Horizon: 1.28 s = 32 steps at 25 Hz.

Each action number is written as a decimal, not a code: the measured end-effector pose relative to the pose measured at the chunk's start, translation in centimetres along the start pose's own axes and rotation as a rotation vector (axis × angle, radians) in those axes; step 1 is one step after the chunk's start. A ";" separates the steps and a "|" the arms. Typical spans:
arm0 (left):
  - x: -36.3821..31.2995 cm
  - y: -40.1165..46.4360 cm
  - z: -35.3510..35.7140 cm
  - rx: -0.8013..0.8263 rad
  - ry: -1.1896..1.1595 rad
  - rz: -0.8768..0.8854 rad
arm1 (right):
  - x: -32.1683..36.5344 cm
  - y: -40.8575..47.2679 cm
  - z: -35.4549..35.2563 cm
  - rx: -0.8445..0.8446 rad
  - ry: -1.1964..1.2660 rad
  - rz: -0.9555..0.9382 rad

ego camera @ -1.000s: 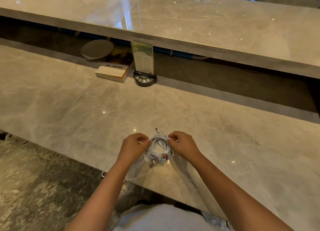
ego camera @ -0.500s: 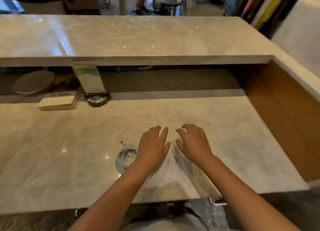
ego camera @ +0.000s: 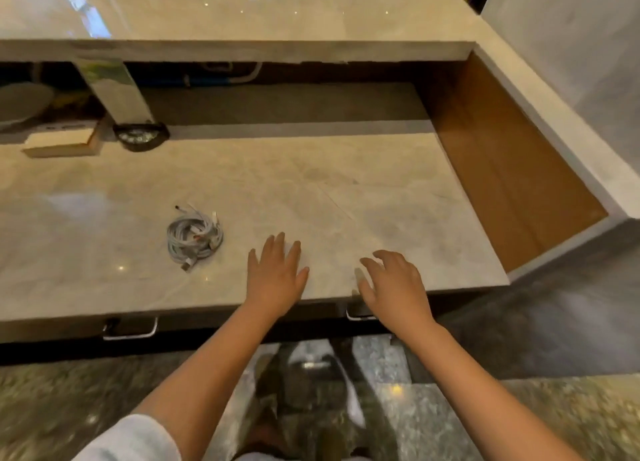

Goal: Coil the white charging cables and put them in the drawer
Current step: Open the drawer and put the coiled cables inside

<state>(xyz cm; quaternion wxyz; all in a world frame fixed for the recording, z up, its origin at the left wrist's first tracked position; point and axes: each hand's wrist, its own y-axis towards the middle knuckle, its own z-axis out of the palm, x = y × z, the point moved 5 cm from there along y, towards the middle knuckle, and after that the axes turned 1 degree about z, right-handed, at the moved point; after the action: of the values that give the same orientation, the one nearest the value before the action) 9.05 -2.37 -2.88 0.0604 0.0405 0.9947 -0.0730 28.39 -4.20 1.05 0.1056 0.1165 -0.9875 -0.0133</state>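
Cables [ego camera: 194, 236] coiled on counter [ego camera: 311, 197] (unheld)

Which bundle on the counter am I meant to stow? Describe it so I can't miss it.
On the lower marble counter, look left of the left hand. The coiled white cables lie there alone, untouched, a loose ring with plug ends sticking out.

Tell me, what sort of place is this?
Probably a reception or service counter: a two-level marble counter with a raised front ledge, a call-button stand holding a card, and drawer handles below. The coiled white cables lie on it.
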 end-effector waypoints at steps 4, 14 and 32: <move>1.7 -0.6 2.3 0.075 0.006 -0.030 | -0.9 -4.8 1.2 -0.029 0.037 -0.047; 2.7 -0.5 4.4 -0.081 -0.012 -0.055 | -2.0 -7.7 15.6 0.178 -0.067 0.019; 2.7 -0.7 4.4 -0.097 0.004 -0.029 | -1.3 -16.0 17.6 0.163 -0.126 0.075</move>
<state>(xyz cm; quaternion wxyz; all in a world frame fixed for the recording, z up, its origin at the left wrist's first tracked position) 6.86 -3.57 -7.47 0.0591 0.0232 0.9977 -0.0255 29.58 -19.45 -17.26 0.0337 0.0865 -0.9936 0.0639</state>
